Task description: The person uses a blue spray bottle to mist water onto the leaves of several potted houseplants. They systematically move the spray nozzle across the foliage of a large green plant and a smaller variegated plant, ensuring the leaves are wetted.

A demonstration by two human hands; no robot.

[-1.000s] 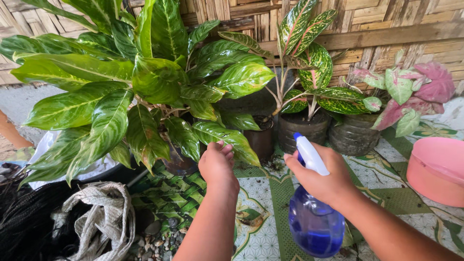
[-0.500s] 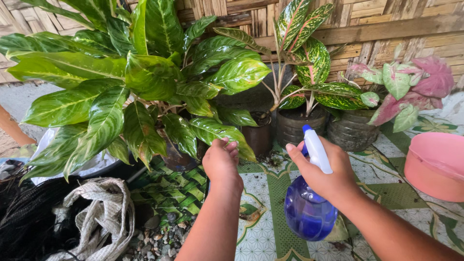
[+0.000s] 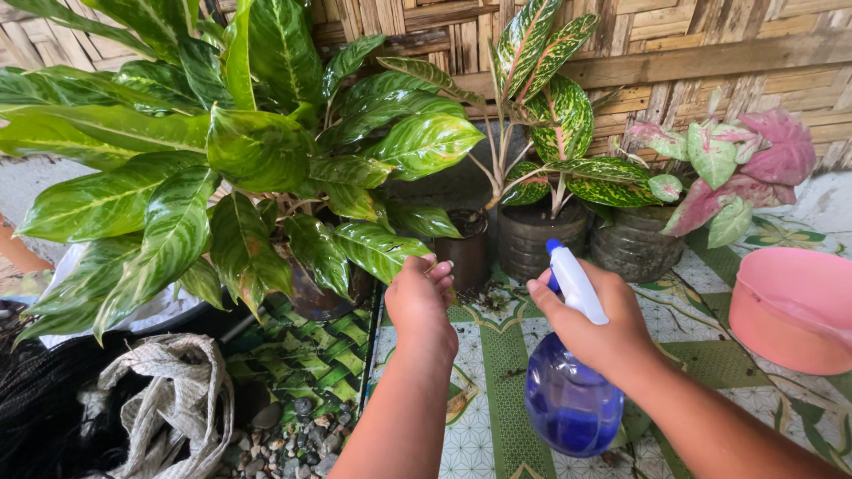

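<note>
fingers (image 3: 433, 266) of left hand (image 3: 417, 302) pinching a green leaf (image 3: 377, 248) | right hand (image 3: 590, 324) gripping blue spray bottle (image 3: 572, 404) (nozzle pointing up-left, toward leaf)

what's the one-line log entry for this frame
left hand: holds leaf | right hand: grips spray bottle | nozzle toward pots

Pink plastic basin (image 3: 794, 310) at right edge, on patterned floor mat (image 3: 710, 355). Pink-leaved plant (image 3: 745, 160) in dark ribbed pot (image 3: 632, 248) beside it. Woven bamboo wall (image 3: 710, 53) behind. Crumpled grey sack (image 3: 169, 399) lower left, beside gravel (image 3: 293, 439).
</note>
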